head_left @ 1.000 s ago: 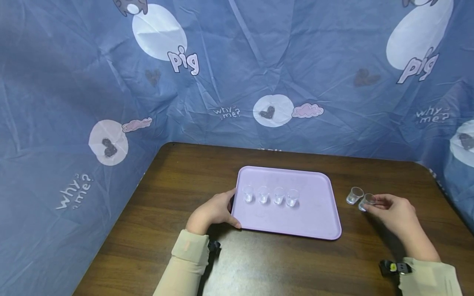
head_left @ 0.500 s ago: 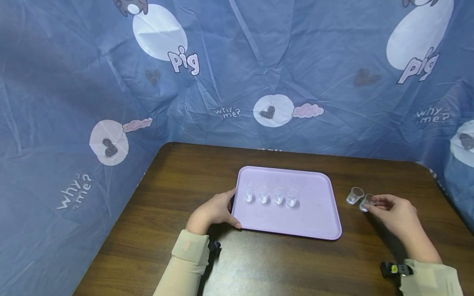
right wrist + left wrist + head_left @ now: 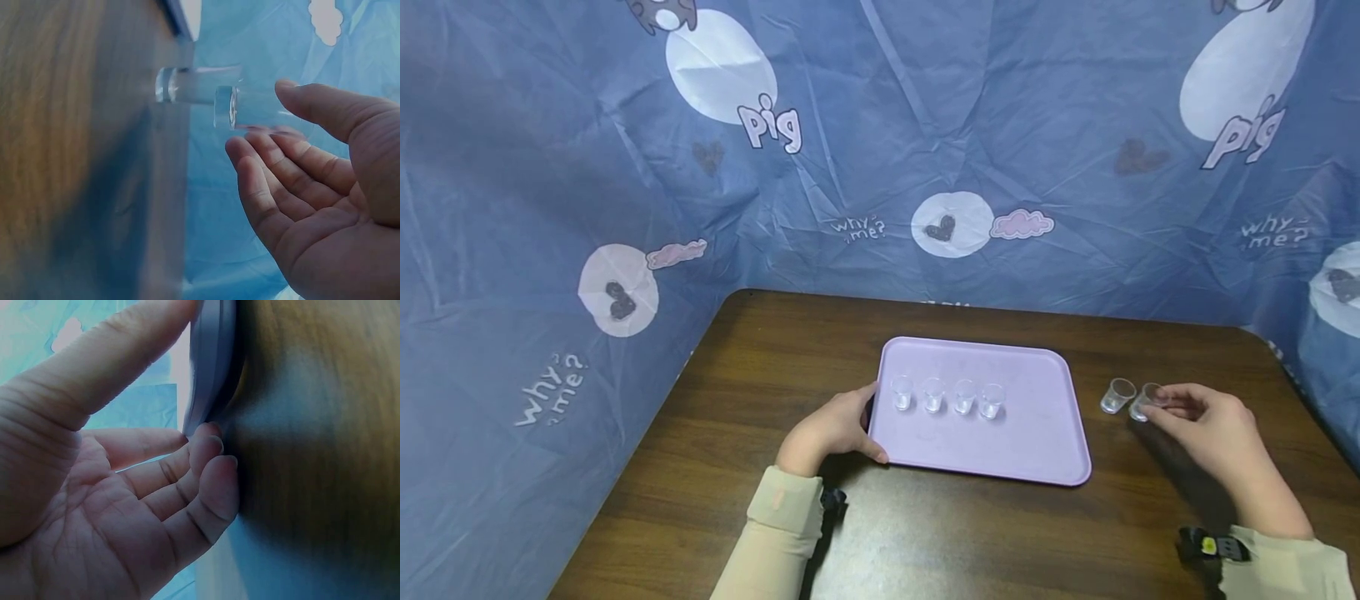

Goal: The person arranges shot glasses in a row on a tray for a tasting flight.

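A lilac tray (image 3: pixel 1037 450) lies on the table with several clear shot glasses (image 3: pixel 964 397) upright in a row across its left half. My left hand (image 3: pixel 829 431) holds the tray by its left side, thumb at the near corner; in the left wrist view its fingers (image 3: pixel 215 487) bend against the edge. To the right of the tray, my right hand (image 3: pixel 1213 429) pinches a shot glass (image 3: pixel 1142 406) between thumb and fingers. In the right wrist view this glass (image 3: pixel 224 108) is raised off the tabletop. Another shot glass (image 3: pixel 1117 397) stands just left of it on the table.
The brown wooden table (image 3: pixel 925 542) carries everything. A blue printed cloth (image 3: pixel 865 167) hangs behind it and along both sides. The tray's right rim (image 3: pixel 1081 417) lies between the glasses at right and those on the tray.
My right hand has shifted slightly up and to the right in the head view, lifting its shot glass a little. The left hand and the tray have not moved.
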{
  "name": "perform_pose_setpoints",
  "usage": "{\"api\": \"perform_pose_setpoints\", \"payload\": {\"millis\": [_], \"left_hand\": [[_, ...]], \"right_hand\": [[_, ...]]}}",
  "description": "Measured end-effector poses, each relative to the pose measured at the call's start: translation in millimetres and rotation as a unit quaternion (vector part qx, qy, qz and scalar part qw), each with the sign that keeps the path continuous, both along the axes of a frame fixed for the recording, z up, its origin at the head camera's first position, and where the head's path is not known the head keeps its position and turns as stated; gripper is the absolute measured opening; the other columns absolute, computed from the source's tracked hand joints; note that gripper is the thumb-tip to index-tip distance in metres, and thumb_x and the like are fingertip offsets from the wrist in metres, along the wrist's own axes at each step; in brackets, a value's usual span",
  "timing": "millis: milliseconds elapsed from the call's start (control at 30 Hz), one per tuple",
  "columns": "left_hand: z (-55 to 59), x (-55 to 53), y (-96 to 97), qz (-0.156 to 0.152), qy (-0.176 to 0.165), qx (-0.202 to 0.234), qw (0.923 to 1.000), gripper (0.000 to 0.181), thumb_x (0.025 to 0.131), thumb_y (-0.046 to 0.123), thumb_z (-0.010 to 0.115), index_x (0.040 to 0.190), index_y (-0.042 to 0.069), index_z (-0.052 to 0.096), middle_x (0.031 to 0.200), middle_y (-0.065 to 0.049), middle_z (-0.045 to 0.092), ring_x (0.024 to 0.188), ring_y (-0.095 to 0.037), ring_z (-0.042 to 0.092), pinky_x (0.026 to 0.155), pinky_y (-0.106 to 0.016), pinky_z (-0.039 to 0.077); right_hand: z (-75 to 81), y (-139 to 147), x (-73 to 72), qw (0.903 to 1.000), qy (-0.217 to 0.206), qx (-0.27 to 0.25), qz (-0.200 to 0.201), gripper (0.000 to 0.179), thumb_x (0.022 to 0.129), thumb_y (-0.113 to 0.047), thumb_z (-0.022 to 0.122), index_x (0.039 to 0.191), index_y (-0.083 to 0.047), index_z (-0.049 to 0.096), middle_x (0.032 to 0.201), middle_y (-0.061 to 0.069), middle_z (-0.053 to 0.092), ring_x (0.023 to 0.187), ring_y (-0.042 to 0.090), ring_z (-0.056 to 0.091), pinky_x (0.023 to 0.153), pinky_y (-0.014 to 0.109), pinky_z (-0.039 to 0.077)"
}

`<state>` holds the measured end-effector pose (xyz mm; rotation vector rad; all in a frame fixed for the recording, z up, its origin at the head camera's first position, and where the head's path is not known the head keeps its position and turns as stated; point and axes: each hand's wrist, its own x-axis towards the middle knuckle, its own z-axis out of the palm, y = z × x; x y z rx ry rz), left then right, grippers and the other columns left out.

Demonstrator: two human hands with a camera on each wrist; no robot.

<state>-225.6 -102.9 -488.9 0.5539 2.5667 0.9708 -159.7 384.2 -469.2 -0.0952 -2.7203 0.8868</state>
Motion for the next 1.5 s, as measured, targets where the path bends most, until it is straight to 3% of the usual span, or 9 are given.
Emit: {"api": "perform_pose_setpoints", "payload": {"millis": [567,1033,1267,1500], "left_hand": [[-0.4,0.8,0.7,-0.007,0.003,0.003,1.0,0.119,0.059,0.016,0.101,0.156,-0.002,0.034,0.091,-0.006,0.064,0.079,-0.019,0.058,0.078,-0.039,0.049],[-0.4,0.9,-1.1,0.005,-0.001,-0.012,0.9999,0.119,0.06,0.019,0.101,0.156,-0.003,0.034,0.092,-0.005,0.063,0.08,-0.019,0.057,0.08,-0.04,0.049],[0.6,0.9,-0.8,0.005,-0.001,-0.011,0.9999,0.12,0.059,0.019,0.102,0.156,-0.003,0.034,0.09,-0.005,0.063,0.079,-0.019,0.057,0.08,-0.04,0.049],[2.4,1.3,0.2,0.008,-0.004,-0.013,0.9999,0.12,0.059,0.019,0.102,0.156,-0.003,0.034,0.102,-0.008,0.064,0.085,-0.02,0.057,0.085,-0.04,0.049]], "right_hand": [[13.7,-32,-0.4,0.9988,0.014,-0.026,0.038,0.038,0.088,-0.023,0.083,0.109,0.006,0.071,0.097,0.019,0.073,0.075,-0.004,0.061,0.06,0.016,0.049],[11.8,-65,-10.8,0.9953,0.011,-0.045,0.085,0.032,0.085,-0.018,0.086,0.105,0.003,0.073,0.094,0.013,0.073,0.078,0.013,0.068,0.062,0.018,0.051],[9.1,-83,-16.5,0.9934,-0.015,-0.049,0.102,0.036,0.084,-0.017,0.087,0.108,0.004,0.072,0.096,0.012,0.072,0.083,0.022,0.069,0.064,0.022,0.053],[1.6,-98,-23.7,0.9891,-0.018,-0.068,0.13,0.031,0.084,-0.011,0.085,0.107,0.006,0.072,0.096,0.013,0.073,0.084,0.023,0.07,0.066,0.023,0.054]]}}
